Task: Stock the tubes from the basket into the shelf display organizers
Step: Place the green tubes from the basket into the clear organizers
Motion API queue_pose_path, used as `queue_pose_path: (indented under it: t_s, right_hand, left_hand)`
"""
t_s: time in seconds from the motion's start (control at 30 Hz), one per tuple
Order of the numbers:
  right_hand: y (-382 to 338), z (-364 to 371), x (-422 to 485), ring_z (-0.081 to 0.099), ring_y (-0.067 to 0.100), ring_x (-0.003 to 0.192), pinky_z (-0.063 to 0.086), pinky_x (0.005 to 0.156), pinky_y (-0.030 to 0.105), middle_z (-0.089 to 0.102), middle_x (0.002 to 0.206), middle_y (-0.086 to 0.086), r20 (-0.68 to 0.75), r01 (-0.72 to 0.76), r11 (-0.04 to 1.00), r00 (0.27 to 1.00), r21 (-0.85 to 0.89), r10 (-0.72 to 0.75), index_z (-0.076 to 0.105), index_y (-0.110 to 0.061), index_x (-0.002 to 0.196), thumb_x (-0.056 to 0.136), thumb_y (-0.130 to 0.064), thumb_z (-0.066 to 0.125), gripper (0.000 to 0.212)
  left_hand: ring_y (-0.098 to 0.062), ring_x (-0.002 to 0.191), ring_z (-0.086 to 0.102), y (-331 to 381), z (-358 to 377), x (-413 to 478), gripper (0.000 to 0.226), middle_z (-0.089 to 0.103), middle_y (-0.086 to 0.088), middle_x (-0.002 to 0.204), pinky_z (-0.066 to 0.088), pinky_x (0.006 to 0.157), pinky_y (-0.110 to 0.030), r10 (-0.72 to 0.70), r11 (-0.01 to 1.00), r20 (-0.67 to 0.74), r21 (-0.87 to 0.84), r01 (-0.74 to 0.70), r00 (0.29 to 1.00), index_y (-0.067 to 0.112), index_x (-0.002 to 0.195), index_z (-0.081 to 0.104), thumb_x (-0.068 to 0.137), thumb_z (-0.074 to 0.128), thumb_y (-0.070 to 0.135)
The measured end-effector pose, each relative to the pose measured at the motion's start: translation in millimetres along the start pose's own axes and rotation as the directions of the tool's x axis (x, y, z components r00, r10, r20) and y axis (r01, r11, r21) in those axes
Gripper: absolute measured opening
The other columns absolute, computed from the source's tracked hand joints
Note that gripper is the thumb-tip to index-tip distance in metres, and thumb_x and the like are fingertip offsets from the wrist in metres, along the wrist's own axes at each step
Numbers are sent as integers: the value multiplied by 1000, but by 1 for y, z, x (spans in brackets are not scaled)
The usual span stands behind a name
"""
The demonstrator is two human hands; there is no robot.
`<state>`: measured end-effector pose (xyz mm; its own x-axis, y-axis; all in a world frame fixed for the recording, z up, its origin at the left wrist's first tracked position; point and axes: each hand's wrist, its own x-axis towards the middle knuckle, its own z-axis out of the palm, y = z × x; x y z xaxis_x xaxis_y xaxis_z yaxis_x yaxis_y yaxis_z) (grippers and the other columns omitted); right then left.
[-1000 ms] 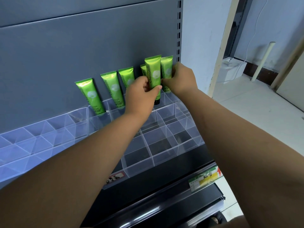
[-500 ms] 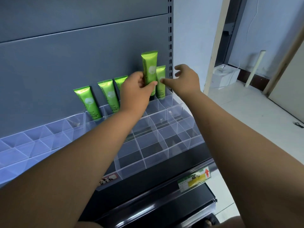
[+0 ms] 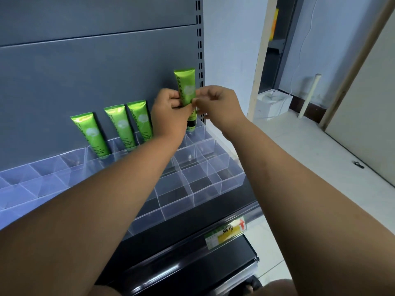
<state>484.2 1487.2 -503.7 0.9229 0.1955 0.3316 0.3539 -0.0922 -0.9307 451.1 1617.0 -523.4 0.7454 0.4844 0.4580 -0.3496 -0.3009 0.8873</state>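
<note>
- Across the shelf runs the clear organizer (image 3: 192, 195), a grid of see-through compartments in front of the grey back panel (image 3: 96, 71).
- In its rear row, the first tube (image 3: 90, 133), the second tube (image 3: 120, 124) and the third tube (image 3: 140, 120) stand side by side, all green, caps down, leaning back on the panel.
- Just right of them, the left hand (image 3: 168, 116) is up, its fingers curled round the lower half of the held tube (image 3: 185, 86).
- That tube is upright, crimped end on top, raised above the rear right corner of the organizer and close to the panel.
- Below the hands a black cap (image 3: 191, 124) peeks out over the rear right compartment; whether it belongs to the held tube cannot be told.
- The right hand (image 3: 218, 105) meets it from the other side, thumb and forefinger pinching the tube's right edge, the other fingers curled.
- Lower down, a price label (image 3: 226, 232) sits on the shelf's front rail.
- Far right, a white box (image 3: 273, 101) rests on the floor.
</note>
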Motion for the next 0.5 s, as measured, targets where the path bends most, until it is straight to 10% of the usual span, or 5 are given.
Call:
queue_pose_path:
  t_s: [0.2, 0.5]
  right_hand:
    - [21, 6, 11, 73, 34, 82, 60, 79, 54, 76, 77, 4, -94, -5, 997, 996, -72, -2, 78, -31, 76, 75, -19, 66, 17]
    - [33, 14, 21, 73, 26, 76, 61, 80, 52, 76, 79, 4, -120, -3, 999, 993, -50, -3, 79, -21, 86, 81, -11, 69, 15]
  left_hand:
    - [-21, 93, 73, -14, -6, 6, 20, 74, -5, 99, 63, 79, -49, -29, 998, 128, 59, 21, 991, 31, 88, 63, 78, 75, 17]
    - [4, 80, 68, -25, -12, 18, 21, 69, 4, 92, 58, 79, -22, 99, 975, 207, 174, -136, 973, 14, 103, 59, 89, 73, 6]
